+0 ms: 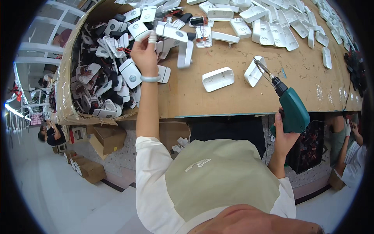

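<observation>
At far left a person (54,134) in a dark top sits beyond the floor carton (102,136), which bears a small yellow sticker (115,148) too tiny to read. On the table (187,99), the large box (65,74) is heaped with white units (130,73), many with a grey round mark, among wires and black parts. The left hand (145,56), banded at the wrist and with pale covers on its fingertips, is raised at the box's right side, fingertips next to one blurred white unit (171,32) (whether they pinch it, I cannot tell). On the shirt (222,177), a light chest emblem (198,165) shows, its form too small to make out as writing. A white shell (218,79) lies open side up near the middle. Right of it, the green drill (294,109) points its long bit over a second shell (253,76); contact is unclear. The right hand (286,141) is wrapped around the drill's handle. Beyond are a black crate (306,152) and a co-worker (354,160) in pale clothing.
</observation>
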